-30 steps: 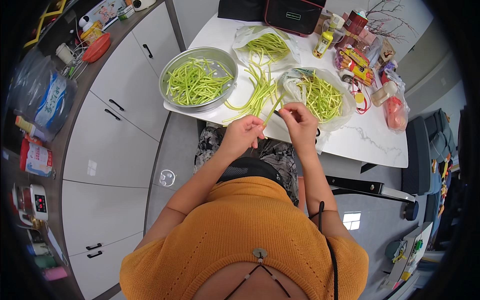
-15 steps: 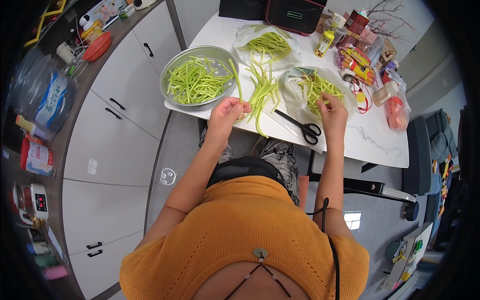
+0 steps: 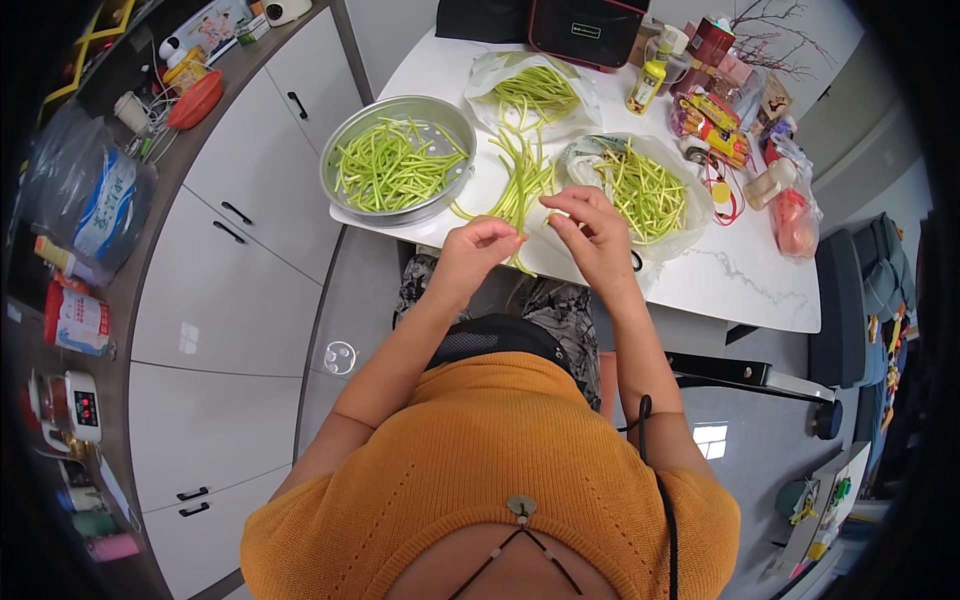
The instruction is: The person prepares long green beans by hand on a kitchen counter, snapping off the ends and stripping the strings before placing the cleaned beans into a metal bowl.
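Observation:
My left hand [image 3: 472,262] is closed in a pinch at the table's front edge, its fingertips on a long green garlic scape [image 3: 521,205] beside the loose pile. Just to its right, my right hand [image 3: 597,240] is also closed, thumb and fingers pinched together; whatever small bit lies between them is too small to make out. To the left, a round metal pan [image 3: 330,190] holds cut garlic scape pieces [image 3: 392,165]. A plastic bag [image 3: 700,205] at the right holds shorter, paler pieces [image 3: 640,190]. Behind the pile, another bag [image 3: 488,72] contains long scapes [image 3: 535,92].
Black scissors [image 3: 637,261] lie mostly hidden under my right hand. Farther right on the white table [image 3: 770,285] stand a yellow bottle [image 3: 648,84], snack packages [image 3: 715,125] and a bag of red fruit [image 3: 793,220]. A dark bag [image 3: 585,30] sits at the back.
My right hand has moved left from the bag of shorter pieces to near my left hand, covering most of the scissors. My left hand has shifted slightly right and down, and the upright scape has swung down.

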Demonstrator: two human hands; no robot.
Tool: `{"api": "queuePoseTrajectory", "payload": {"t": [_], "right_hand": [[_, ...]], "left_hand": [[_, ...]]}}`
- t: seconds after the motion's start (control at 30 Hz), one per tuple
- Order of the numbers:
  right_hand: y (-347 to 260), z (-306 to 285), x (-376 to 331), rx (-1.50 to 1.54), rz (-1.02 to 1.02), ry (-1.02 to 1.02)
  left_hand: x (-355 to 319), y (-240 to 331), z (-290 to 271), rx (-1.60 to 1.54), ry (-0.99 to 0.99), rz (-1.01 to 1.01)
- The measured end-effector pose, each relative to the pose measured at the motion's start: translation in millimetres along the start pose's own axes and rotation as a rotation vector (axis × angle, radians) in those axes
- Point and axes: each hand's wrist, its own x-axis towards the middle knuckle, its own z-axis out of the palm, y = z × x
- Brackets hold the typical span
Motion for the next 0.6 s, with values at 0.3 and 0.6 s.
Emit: {"api": "queuePoseTrajectory", "payload": {"t": [0.3, 0.6], "right_hand": [[-2.2, 8.5, -2.6, -0.010, 0.113, -0.085], [0.0, 9.1, -6.5, -0.297, 0.106, -0.256]], "left_hand": [[3.8, -11.1, 0.6, 0.485, 0.029, 0.332], [-2.1, 33.3, 7.3, 0.616, 0.098, 0.501]]}}
